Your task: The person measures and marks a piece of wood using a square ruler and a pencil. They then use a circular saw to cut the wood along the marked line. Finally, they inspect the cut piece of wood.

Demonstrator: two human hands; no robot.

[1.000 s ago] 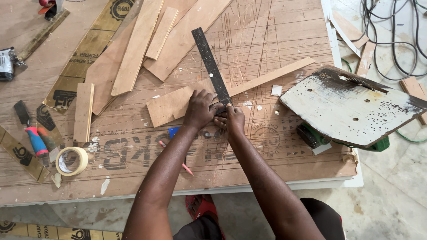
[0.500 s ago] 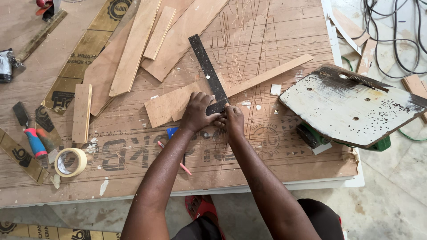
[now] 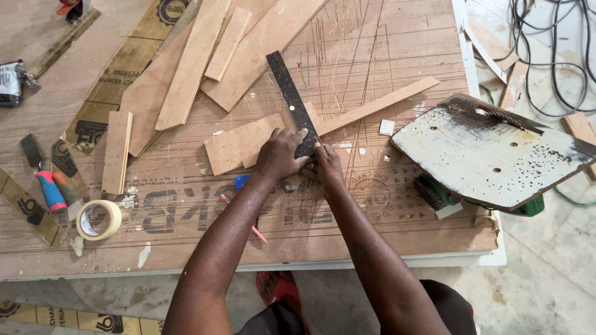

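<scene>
A person leans over a scored plywood work surface (image 3: 385, 248), both bare hands meeting at the near end of a dark, speckled metal square (image 3: 292, 99) that runs away from them at a slant, laid across a small plywood offcut (image 3: 239, 146). The left hand (image 3: 280, 155) is spread flat with the fingers curled over the ruler's lower end and the offcut beneath, pressing rather than clasping; the right hand (image 3: 326, 164) sits just beside it, fingertips pinched at the ruler's edge, though whether that grip has a marking tool in it cannot be told. A red pencil (image 3: 248, 223) lies on the surface beneath the left forearm, near a small blue object. Longer wood strips (image 3: 192, 62) are piled at the far side, and a thin batten (image 3: 379, 105) angles away to the right. A roll of masking tape (image 3: 98, 219) and a red-and-blue-handled tool (image 3: 49, 192) rest at the left edge; a worn board over a green power tool (image 3: 490, 155) sits at the right. As a judgement, the risk here is slippage: the offcut is loose and unclamped, so uneven pressure from the left hand could let the ruler pivot and throw off the alignment.
</scene>
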